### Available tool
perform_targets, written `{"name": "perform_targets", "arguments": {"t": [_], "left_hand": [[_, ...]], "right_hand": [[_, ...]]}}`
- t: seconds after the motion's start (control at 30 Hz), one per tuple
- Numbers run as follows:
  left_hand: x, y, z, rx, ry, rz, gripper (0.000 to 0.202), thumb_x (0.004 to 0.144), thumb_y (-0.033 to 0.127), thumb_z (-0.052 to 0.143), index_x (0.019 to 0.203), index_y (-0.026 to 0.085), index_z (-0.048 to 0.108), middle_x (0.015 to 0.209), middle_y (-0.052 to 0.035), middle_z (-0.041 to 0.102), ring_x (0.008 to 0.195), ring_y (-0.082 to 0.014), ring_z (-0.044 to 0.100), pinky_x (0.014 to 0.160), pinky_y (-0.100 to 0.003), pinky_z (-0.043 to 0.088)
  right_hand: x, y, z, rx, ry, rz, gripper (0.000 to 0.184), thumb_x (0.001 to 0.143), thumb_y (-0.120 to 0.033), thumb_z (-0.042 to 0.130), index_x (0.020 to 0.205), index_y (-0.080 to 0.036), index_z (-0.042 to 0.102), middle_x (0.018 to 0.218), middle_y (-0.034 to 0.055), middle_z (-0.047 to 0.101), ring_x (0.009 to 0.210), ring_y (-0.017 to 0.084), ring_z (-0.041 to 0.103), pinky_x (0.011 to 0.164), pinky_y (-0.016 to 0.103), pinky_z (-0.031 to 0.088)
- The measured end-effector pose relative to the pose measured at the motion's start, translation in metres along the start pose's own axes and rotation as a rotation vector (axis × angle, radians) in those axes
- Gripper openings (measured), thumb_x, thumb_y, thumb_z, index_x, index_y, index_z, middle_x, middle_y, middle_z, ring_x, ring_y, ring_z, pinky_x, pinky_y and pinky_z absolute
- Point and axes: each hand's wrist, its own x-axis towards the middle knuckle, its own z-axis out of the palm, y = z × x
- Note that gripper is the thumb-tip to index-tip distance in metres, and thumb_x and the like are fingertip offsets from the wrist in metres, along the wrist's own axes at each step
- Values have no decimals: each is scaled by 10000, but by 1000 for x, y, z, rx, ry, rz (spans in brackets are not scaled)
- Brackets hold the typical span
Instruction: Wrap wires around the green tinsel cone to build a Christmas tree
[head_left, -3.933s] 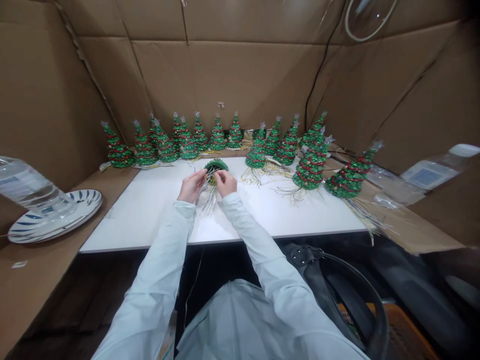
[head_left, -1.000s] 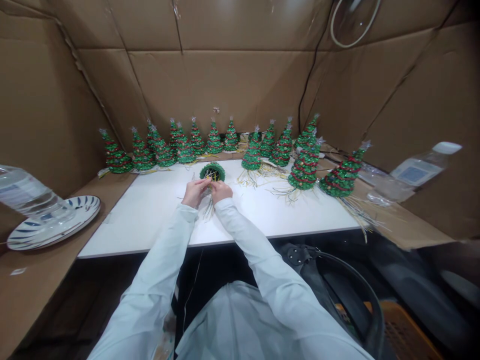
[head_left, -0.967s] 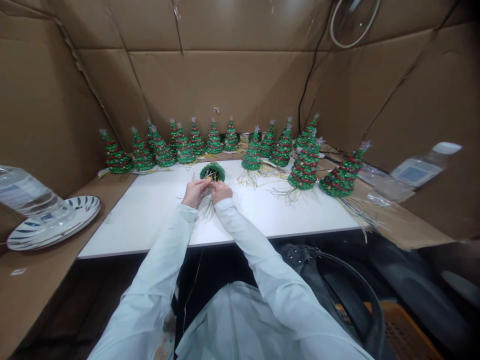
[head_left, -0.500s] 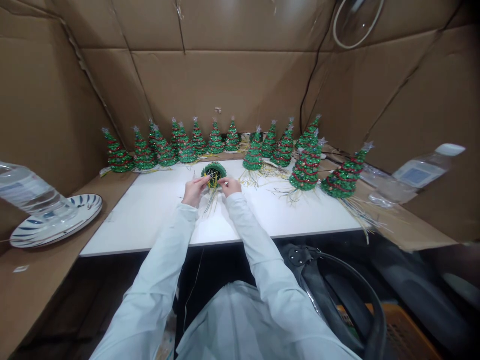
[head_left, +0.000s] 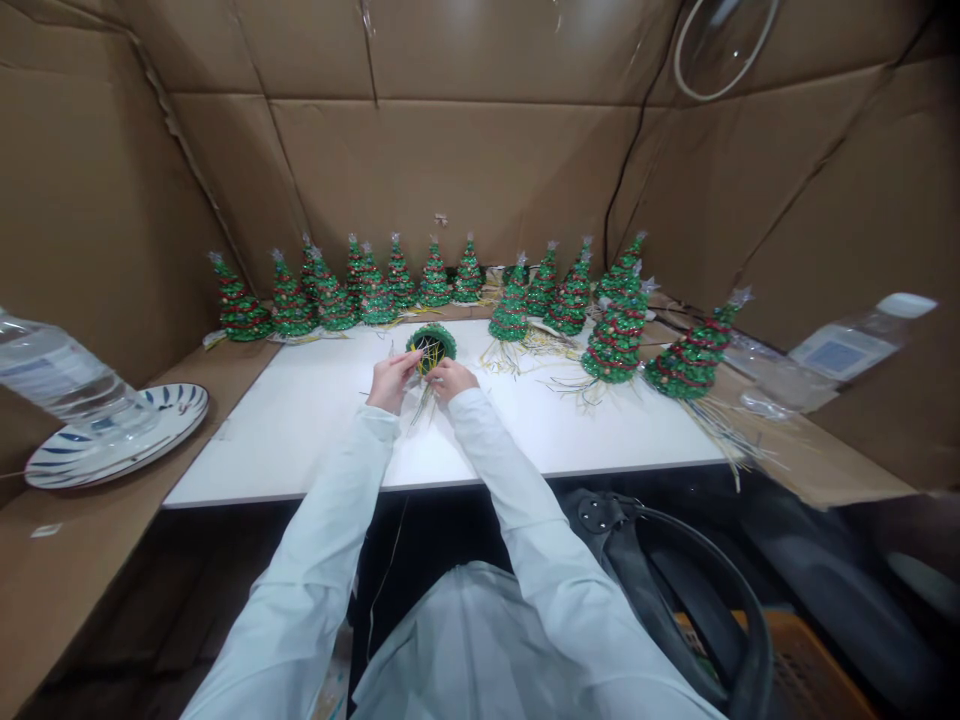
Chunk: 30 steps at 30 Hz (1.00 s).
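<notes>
A small green Christmas tree (head_left: pixel 442 334) lies on its side on the white board (head_left: pixel 300 430), its open base facing me. Thin yellow, white and dark strands (head_left: pixel 424 398) spill from the hollow base toward the front. At the left rim of the base, my left hand (head_left: pixel 391 380) is closed with its fingertips pinching some strands. My right hand (head_left: pixel 452 379) pinches strands just below the opening. The fingers of both hands are close together, and the exact strands each one grips are too fine to tell apart.
Several finished-looking green trees (head_left: pixel 375 298) with red garlands stand along the back, and more (head_left: pixel 613 345) stand at the right with loose strands. A water bottle (head_left: pixel 67 380) is by a striped plate (head_left: pixel 184 402) at left; another bottle (head_left: pixel 840 350) tilts at right. A black bag (head_left: pixel 622 540) sits below.
My right hand has moved left and slightly down, closer to my left hand under the tree's opening. My left hand stays at the rim. The view has shifted slightly.
</notes>
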Motion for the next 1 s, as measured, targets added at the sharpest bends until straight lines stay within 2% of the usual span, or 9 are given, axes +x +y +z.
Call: {"name": "perform_targets", "arguments": {"t": [0.17,0.5,0.63,0.73,1.0], "left_hand": [[2,-1,-1,4,4,0,280,432,198,796,670,97,688,690,-56,643,586,-63,514,549,-194,389],[2,-3,-1,5,1,10,280,445,214,796,667,88,680,642,-44,618,561,-60,496,524,-198,367],[0,-2,0,9,7,14,290,446,220,797,675,86,681,621,-36,608,532,-54,473,509,-201,357],[1,-3,-1,5,-12,7,286,452,206,791,687,84,683,628,-41,610,531,-54,472,502,-201,355],[2,-5,-2,9,-15,-2,233,480,181,764,678,85,686,688,-64,633,573,-65,497,510,-194,361]], "right_hand": [[2,4,-1,65,46,-19,181,763,-250,585,901,-309,686,984,-11,603,955,145,551,809,232,445],[3,22,-8,203,38,-49,135,729,-241,643,843,-272,708,944,-21,664,820,124,603,775,210,445],[2,21,-8,224,99,-40,119,747,-290,619,828,-275,705,898,-18,667,723,115,590,733,223,447],[2,19,-6,271,155,-48,127,763,-272,593,833,-242,695,888,-7,665,710,112,576,728,224,440],[1,5,-1,562,323,-34,124,718,-308,602,741,-203,665,770,-17,658,577,80,506,637,204,433]]}}
